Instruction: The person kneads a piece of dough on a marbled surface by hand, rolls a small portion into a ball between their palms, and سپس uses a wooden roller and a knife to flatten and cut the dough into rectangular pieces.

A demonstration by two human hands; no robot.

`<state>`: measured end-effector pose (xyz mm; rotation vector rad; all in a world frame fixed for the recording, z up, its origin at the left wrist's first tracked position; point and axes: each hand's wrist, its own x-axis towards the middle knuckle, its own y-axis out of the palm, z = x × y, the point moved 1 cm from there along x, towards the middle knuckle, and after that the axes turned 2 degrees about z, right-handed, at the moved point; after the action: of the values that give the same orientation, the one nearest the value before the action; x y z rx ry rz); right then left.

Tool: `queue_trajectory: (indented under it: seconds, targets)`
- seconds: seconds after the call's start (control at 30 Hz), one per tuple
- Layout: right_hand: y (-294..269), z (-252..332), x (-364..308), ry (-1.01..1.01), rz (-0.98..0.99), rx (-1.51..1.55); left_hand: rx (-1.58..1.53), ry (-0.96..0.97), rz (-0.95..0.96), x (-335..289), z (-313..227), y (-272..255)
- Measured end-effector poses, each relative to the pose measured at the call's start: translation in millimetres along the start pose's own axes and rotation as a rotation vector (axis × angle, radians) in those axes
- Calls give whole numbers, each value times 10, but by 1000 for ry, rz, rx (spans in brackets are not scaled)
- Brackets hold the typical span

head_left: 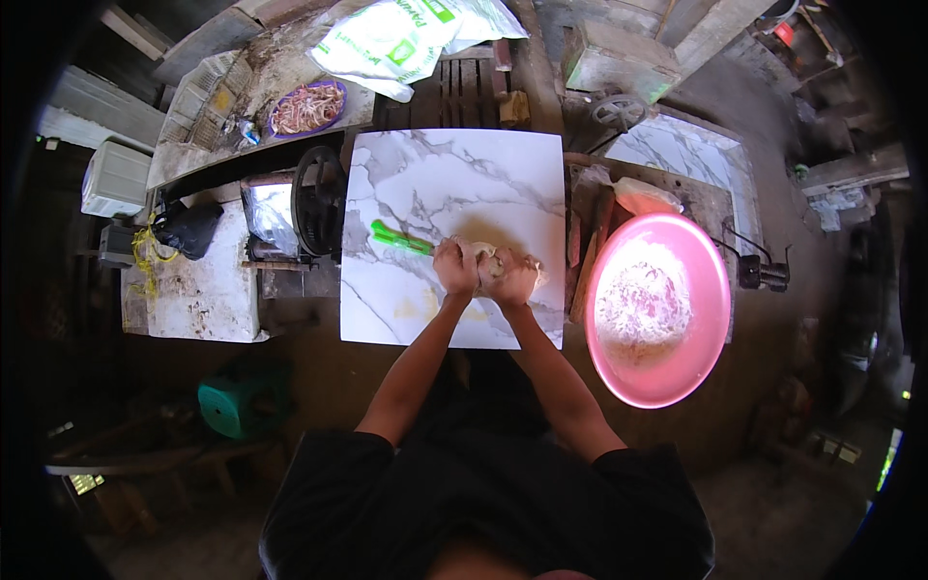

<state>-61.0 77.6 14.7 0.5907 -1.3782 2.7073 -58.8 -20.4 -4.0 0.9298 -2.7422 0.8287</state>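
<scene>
Both arms reach forward over a white marble-patterned slab [445, 174]. A pale lump of dough [482, 248] lies under and between my hands, mostly covered by them. My left hand [457, 268] is closed with curled fingers on the dough's left side. On its right side my right hand [511, 276] is closed too, knuckles up, pressing into the dough. A long bright green handle-like thing [398, 237] lies on the slab with its right end by my left hand; I cannot tell whether it touches the hand.
To the right stands a wide pink basin [715, 319] with white flour-like powder in it. A purple-rimmed dish of pinkish strips [307, 108] sits far left, near a white-and-green sack [387, 43]. A dark handwheel [319, 200] borders the slab's left. A green stool [227, 406] stands lower left.
</scene>
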Motion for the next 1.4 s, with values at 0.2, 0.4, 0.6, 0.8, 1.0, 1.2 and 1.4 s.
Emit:
queue_trajectory:
  seconds: [0.2,0.4,0.6,0.8,1.0,1.2,1.4]
  targets:
    - [124,-147,365,-53,-92,46,-4,-29,9,323,-31,219]
    - [85,-101,389,-36,-191,157,-244,-109,67,409,60,213]
    - [-289,45,-29,-60,20,438,-73,88,297,-26,-103,-315]
    - [-319,20,-343,-124,144,-98,269,285,224,-431,-188,-426]
    - [-239,-34,-284,-81,119,-69,111,335,348,-300,-174,-378]
    - [-205,-48,-228,-47,83,0,192,278,303,-280,-210,-373]
    - [-163,-167,23,-34,22,-30,239,79,284,-108,-191,-116]
